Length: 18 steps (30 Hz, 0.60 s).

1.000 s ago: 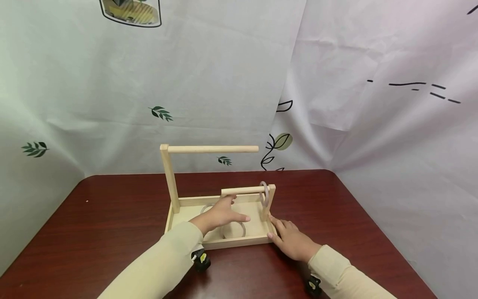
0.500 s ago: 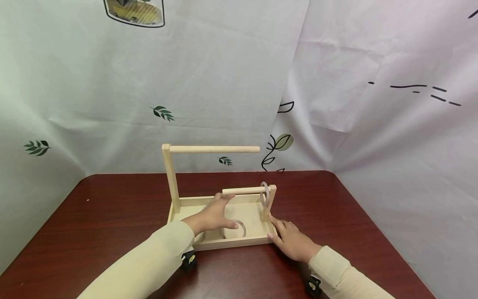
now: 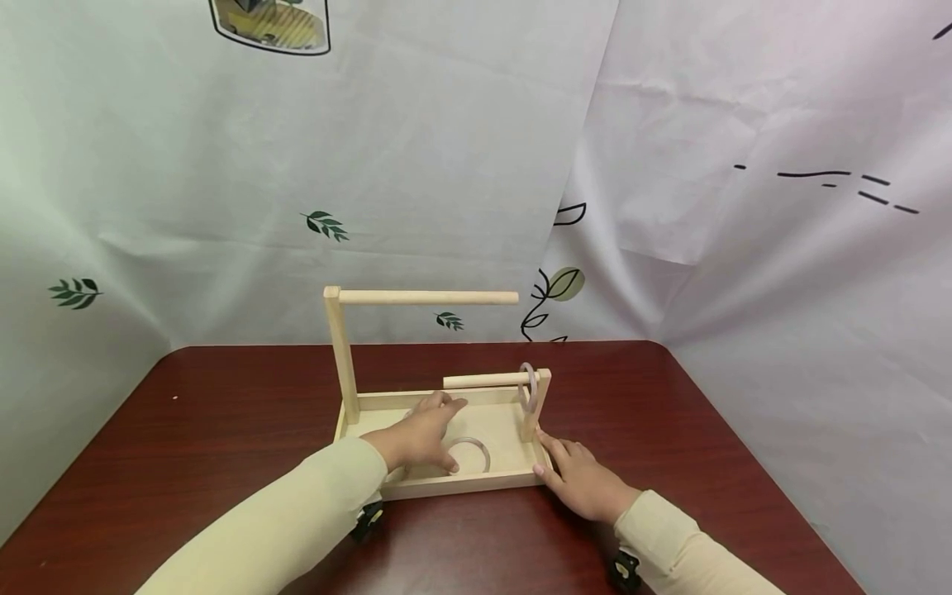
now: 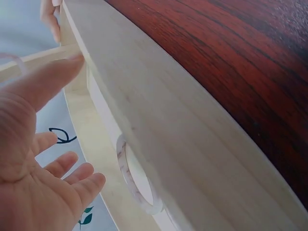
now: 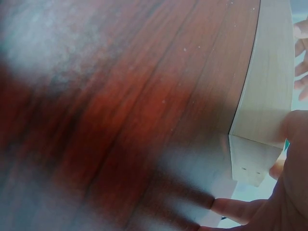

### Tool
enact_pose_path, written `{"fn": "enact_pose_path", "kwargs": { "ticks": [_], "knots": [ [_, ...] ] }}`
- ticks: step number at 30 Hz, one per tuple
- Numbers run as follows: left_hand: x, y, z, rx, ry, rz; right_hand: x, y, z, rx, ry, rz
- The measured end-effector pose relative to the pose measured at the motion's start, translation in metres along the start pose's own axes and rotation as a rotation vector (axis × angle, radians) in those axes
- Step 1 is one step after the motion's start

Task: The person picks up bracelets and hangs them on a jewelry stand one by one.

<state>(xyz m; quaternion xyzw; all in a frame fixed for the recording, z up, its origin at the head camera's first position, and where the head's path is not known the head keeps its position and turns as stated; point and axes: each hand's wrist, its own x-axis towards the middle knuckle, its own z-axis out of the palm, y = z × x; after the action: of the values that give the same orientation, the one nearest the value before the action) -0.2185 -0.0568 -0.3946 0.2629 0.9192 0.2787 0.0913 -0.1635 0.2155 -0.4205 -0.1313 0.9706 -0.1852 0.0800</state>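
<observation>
Evidently the left hand [image 3: 421,434] spreads over the wooden tray [image 3: 498,479], thumb and fingertips well apart; whether it touches anything is hard to tell. Just right of that thumb, a pale flat ring [image 3: 487,457] lies inside the tray near its front wall. At the tray's right end, the right hand [image 3: 583,479] rests its thumb on the front corner, fingers extended and uncurled. The tray's long axis runs left to right. From the tall post [image 3: 341,355] at the tray's left end, a long bar [image 3: 429,297] points right; from the short post [image 3: 540,397] at its right end, a short bar [image 3: 479,381] points left, with a hanging ring [image 3: 532,388] around it, upright above the tray.
</observation>
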Motion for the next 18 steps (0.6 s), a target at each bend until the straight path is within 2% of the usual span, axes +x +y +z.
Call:
{"fn": "enact_pose_path", "kwargs": {
  "ticks": [3,11,18],
  "knots": [
    [-0.0006,0.0032,0.0008,0.04,-0.009,0.021,0.0,0.0005,0.0004,0.0,0.0,0.001],
    [0.0015,0.0061,0.0034,0.058,-0.029,0.076,-0.0005,0.0004,0.0,0.004,-0.004,0.007],
    [0.0033,0.0085,0.0038,0.084,-0.083,0.132,-0.0008,-0.0012,-0.0011,0.005,-0.007,0.014]
  ]
}}
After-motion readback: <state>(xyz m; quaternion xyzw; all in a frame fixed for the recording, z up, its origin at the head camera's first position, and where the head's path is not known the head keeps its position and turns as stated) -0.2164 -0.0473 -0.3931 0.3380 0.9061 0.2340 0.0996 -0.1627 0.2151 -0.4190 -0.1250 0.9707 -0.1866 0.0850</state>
